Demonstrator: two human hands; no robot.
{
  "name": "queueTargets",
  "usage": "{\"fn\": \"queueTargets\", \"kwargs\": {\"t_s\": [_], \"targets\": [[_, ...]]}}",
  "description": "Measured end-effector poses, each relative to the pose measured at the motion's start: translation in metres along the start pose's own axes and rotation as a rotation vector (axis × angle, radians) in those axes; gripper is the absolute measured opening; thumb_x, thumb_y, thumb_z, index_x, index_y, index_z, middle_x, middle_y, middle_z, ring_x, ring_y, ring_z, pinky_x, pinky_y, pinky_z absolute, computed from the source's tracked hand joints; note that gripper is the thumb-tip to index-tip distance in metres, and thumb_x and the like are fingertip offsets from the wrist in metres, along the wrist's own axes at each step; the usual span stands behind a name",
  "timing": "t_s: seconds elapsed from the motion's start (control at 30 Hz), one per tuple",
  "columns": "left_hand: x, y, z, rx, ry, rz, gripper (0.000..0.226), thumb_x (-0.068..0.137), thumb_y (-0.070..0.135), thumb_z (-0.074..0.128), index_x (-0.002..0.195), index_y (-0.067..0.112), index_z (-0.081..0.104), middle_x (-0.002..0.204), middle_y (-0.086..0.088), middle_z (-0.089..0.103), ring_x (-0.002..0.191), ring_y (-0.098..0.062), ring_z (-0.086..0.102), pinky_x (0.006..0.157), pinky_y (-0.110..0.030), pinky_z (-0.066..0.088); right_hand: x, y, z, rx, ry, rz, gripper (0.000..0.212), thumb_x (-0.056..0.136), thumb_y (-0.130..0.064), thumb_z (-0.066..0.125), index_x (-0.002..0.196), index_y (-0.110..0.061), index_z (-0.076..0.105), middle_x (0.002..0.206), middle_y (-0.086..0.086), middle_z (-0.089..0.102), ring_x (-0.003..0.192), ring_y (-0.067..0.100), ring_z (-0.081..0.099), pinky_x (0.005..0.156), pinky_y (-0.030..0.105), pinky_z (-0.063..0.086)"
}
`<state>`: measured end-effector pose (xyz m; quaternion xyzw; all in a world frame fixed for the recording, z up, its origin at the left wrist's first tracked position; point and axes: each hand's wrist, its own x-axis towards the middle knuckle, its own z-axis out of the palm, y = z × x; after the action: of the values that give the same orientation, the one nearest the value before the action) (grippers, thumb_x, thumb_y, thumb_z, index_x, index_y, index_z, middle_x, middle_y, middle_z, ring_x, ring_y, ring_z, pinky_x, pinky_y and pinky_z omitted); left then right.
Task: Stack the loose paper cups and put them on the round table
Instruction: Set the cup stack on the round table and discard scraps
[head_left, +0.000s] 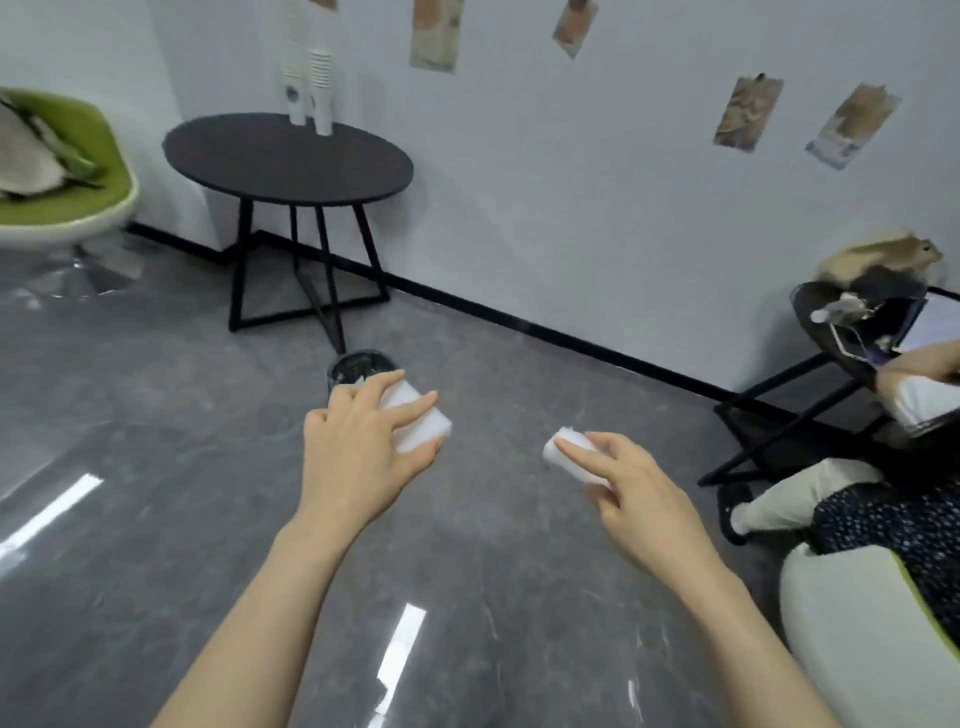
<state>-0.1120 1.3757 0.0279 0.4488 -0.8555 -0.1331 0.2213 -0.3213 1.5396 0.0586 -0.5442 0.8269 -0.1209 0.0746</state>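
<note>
Both forearms reach forward from the bottom edge over a grey polished floor (156, 415).

The left hand (358, 447) holds a white paper cup (421, 415) on its side. The grip is a partial wrap: the thumb lies under the cup and the fingers are spread along its top and side. The wider end of the cup points right.

The right hand (634, 488) holds a second white cup (563, 449), also on its side. The forefinger lies along the top of it and the other fingers curl round the end nearer the palm. The free end of this cup points left, toward the first cup. The two cups are near each other but apart.

Just beyond the left hand, a dark round bin (358, 366) stands on the floor.

At the right edge, another person sits in a white and green seat (852, 613), beside a small black stand (810, 312) loaded with objects that are too blurred to identify.

Farther back, a round black tabletop (260, 161) on a black frame stands against the white wall. Two tall stacks of cups (311, 78) stand upright, side by side, at its rear edge. To the left of the tabletop is a green chair (78, 171). Four pictures hang on the wall (571, 182).
</note>
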Motion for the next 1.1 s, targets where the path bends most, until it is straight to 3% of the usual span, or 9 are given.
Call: {"fn": "queueTargets", "kwargs": {"t_s": [0.17, 0.43, 0.57, 0.8, 1.1], "targets": [[0.061, -0.029, 0.003, 0.018, 0.076, -0.202, 0.045, 0.083, 0.056, 0.062, 0.126, 0.048, 0.057, 0.145, 0.014, 0.040, 0.123, -0.021, 0.038, 0.092, -0.037, 0.029, 0.117, -0.007, 0.004, -0.099, -0.060, -0.180, 0.058, 0.096, -0.010, 0.043, 0.140, -0.047, 0.036, 0.147, -0.013, 0.032, 0.130, 0.013, 0.034, 0.084, 0.030, 0.045], [0.148, -0.123, 0.008, 0.087, 0.131, -0.388, 0.045, 0.083, 0.052, 0.064, 0.127, 0.045, 0.057, 0.146, 0.011, 0.040, 0.124, -0.024, 0.038, 0.095, -0.040, 0.031, 0.279, -0.053, 0.053, -0.055, -0.154, -0.345, 0.058, 0.095, -0.008, 0.043, 0.140, -0.045, 0.038, 0.147, -0.012, 0.035, 0.131, 0.013, 0.033, 0.083, 0.031, 0.043], [0.202, -0.185, 0.012, 0.117, 0.066, -0.400, 0.047, 0.083, 0.048, 0.064, 0.129, 0.047, 0.055, 0.148, 0.012, 0.036, 0.125, -0.023, 0.035, 0.097, -0.039, 0.028, 0.353, -0.088, 0.084, -0.010, -0.168, -0.340, 0.055, 0.096, -0.011, 0.045, 0.140, -0.044, 0.040, 0.146, -0.012, 0.036, 0.130, 0.013, 0.035, 0.079, 0.028, 0.040], [0.331, -0.278, 0.030, 0.178, -0.072, -0.317, 0.050, 0.085, 0.052, 0.060, 0.134, 0.048, 0.049, 0.151, 0.011, 0.032, 0.127, -0.023, 0.032, 0.096, -0.040, 0.030, 0.465, -0.127, 0.137, -0.012, -0.209, -0.248, 0.054, 0.097, -0.013, 0.045, 0.140, -0.045, 0.038, 0.146, -0.010, 0.036, 0.130, 0.015, 0.036, 0.082, 0.033, 0.047], [0.486, -0.364, 0.143, 0.223, -0.243, -0.287, 0.059, 0.086, 0.055, 0.057, 0.141, 0.044, 0.041, 0.154, 0.008, 0.027, 0.129, -0.024, 0.031, 0.096, -0.042, 0.032, 0.629, -0.118, 0.243, 0.021, -0.262, -0.199, 0.056, 0.095, -0.012, 0.049, 0.143, -0.040, 0.037, 0.147, -0.004, 0.037, 0.128, 0.020, 0.038, 0.082, 0.034, 0.046]]}}
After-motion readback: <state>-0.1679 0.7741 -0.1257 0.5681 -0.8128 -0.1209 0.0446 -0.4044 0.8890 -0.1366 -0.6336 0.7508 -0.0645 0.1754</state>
